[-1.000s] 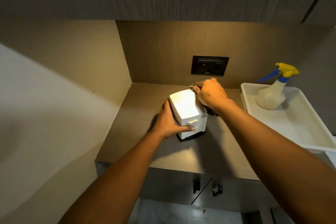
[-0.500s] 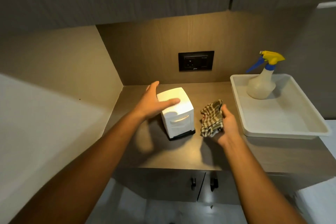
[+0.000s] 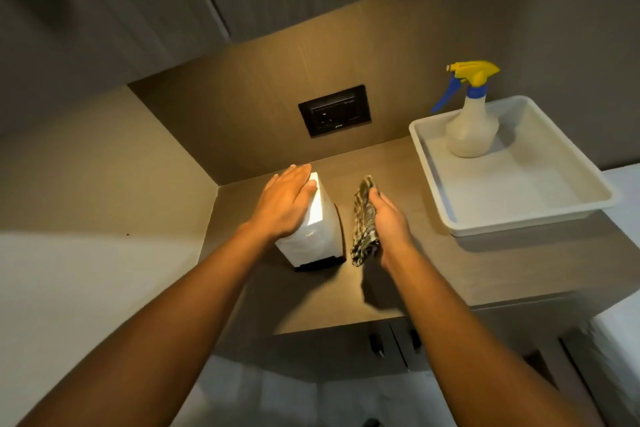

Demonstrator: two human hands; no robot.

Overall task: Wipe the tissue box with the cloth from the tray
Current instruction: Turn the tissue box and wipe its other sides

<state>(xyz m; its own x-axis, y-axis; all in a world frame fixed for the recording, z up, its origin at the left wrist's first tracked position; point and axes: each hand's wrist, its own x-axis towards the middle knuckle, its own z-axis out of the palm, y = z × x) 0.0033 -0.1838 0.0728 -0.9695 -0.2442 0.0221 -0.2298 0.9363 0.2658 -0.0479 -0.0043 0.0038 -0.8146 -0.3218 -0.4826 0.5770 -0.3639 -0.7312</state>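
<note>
A white tissue box (image 3: 317, 236) with a black base stands on the brown counter, near the back left corner. My left hand (image 3: 285, 203) lies flat on its top and left side, fingers together, steadying it. A checked green-and-beige cloth (image 3: 363, 229) hangs in my right hand (image 3: 389, 222), just to the right of the box, with a narrow gap between cloth and box. The white tray (image 3: 526, 215) sits at the right of the counter.
A spray bottle (image 3: 472, 125) with a yellow and blue trigger head stands in the tray's back half. A black wall socket (image 3: 334, 111) is on the back panel. Cabinets hang overhead; cupboard doors with dark handles (image 3: 375, 343) are below the counter edge.
My right hand came off the box's back with the cloth and now holds it upright beside the box's right face. My left hand shifted from the side to the top.
</note>
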